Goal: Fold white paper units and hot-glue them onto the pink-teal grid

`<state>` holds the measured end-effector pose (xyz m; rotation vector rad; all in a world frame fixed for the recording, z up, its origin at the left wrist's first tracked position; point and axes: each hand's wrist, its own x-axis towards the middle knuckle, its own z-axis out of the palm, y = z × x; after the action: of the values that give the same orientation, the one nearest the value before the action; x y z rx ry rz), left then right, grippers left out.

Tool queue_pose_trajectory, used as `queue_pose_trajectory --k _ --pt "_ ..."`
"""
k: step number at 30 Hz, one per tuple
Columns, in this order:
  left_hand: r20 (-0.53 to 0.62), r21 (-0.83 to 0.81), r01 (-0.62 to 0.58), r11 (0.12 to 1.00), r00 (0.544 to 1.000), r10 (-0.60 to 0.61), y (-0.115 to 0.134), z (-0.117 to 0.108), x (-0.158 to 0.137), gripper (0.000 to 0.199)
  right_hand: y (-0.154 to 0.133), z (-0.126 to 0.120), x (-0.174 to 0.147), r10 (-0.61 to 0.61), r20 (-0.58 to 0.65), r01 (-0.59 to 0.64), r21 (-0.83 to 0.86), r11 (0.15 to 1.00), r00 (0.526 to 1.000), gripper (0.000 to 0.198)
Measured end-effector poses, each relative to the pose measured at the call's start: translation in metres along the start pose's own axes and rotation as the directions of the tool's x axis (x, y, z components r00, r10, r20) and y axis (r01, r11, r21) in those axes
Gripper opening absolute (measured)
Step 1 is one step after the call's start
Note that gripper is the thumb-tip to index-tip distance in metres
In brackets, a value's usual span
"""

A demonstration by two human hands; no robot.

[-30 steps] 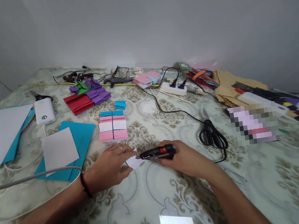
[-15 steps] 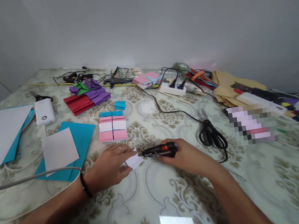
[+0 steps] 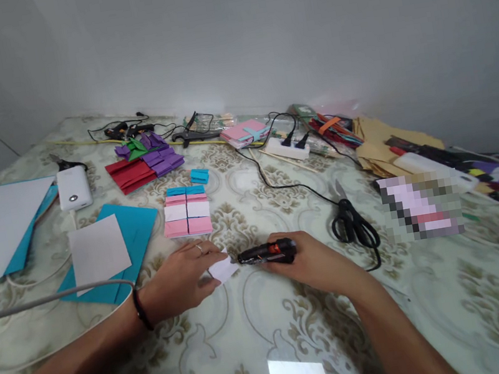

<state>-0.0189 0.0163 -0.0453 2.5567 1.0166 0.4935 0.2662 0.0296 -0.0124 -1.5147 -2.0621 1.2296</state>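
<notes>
My left hand [image 3: 190, 275] is closed on a small folded white paper [image 3: 222, 268], pinched between thumb and fingers low over the table. In my right hand [image 3: 311, 259] is a black glue gun [image 3: 264, 253] with an orange-red part, its nozzle pointing left at the paper's right edge. Whether the tip touches the paper I cannot tell. Just beyond my left hand lies a block of pink, white and blue folded paper strips [image 3: 186, 211], and a small blue folded piece [image 3: 199, 176] sits behind it.
Black scissors [image 3: 354, 224] lie right of my right hand. A cord runs from the white power strip [image 3: 288, 148]. Blue sheets [image 3: 137, 230], a white power bank [image 3: 73, 188] and red folded paper [image 3: 130, 175] are on the left. Brown paper [image 3: 372, 142] lies back right.
The view has shifted very slightly. Both hands, the glue gun and the white paper stay in nearly the same place.
</notes>
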Motion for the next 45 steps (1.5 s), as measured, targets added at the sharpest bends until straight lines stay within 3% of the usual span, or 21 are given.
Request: queue_pose_trajectory --k 5,9,13,22,25,28,30,32,39,41,44,45 --pt "0.007 -0.009 -0.005 1.0 1.0 0.005 0.002 -0.002 0.001 0.034 -0.003 0.008 0.001 -0.027 0.006 0.027 0.019 0.999 1.0 0.017" --pt "0.027 0.0 0.012 1.0 1.0 -0.012 0.005 -0.005 0.001 0.038 -0.007 0.015 0.002 -0.115 0.025 0.113 0.061 0.992 0.993 0.018" --pt "0.046 0.005 0.032 0.999 0.998 -0.032 0.003 -0.003 0.001 0.04 -0.005 0.01 0.0 -0.136 0.026 0.133 0.092 0.987 0.99 0.022" --pt "0.055 -0.022 0.071 0.997 0.996 -0.069 0.004 -0.004 0.002 0.035 0.014 -0.015 0.0 -0.085 -0.173 0.073 -0.072 0.995 0.981 0.031" --pt "0.06 -0.017 0.14 0.99 0.989 -0.139 0.006 -0.006 0.003 0.03 0.027 -0.017 0.006 -0.083 -0.339 0.008 -0.214 0.977 0.937 0.03" --pt "0.075 -0.006 0.156 0.988 0.985 -0.155 0.007 -0.006 0.003 0.029 0.037 -0.021 0.012 0.001 -0.466 -0.184 -0.348 0.919 0.885 0.028" --pt "0.08 0.008 0.145 0.989 0.986 -0.145 0.006 -0.006 0.002 0.025 0.042 -0.023 0.014 0.054 -0.496 -0.27 -0.376 0.886 0.866 0.025" --pt "0.08 0.013 0.127 0.992 0.989 -0.128 0.006 -0.006 0.002 0.022 0.044 -0.022 0.016 0.067 -0.488 -0.28 -0.377 0.883 0.87 0.023" --pt "0.082 0.021 0.071 0.997 0.994 -0.072 0.006 -0.008 0.004 0.023 0.042 -0.017 0.014 -0.022 -0.401 -0.131 -0.35 0.927 0.916 0.037" --pt "0.079 0.023 0.056 0.998 0.995 -0.058 0.006 -0.009 0.004 0.024 0.035 -0.014 0.011 -0.149 -0.43 -0.008 -0.342 0.94 0.89 0.032" --pt "0.074 0.017 0.036 0.999 0.997 -0.037 0.007 -0.01 0.004 0.025 0.018 0.0 0.007 -0.334 -0.479 0.179 -0.341 0.923 0.812 0.02" --pt "0.073 0.015 0.032 0.999 0.997 -0.033 0.008 -0.01 0.005 0.024 0.012 0.008 0.007 -0.363 -0.437 0.237 -0.318 0.918 0.823 0.019"
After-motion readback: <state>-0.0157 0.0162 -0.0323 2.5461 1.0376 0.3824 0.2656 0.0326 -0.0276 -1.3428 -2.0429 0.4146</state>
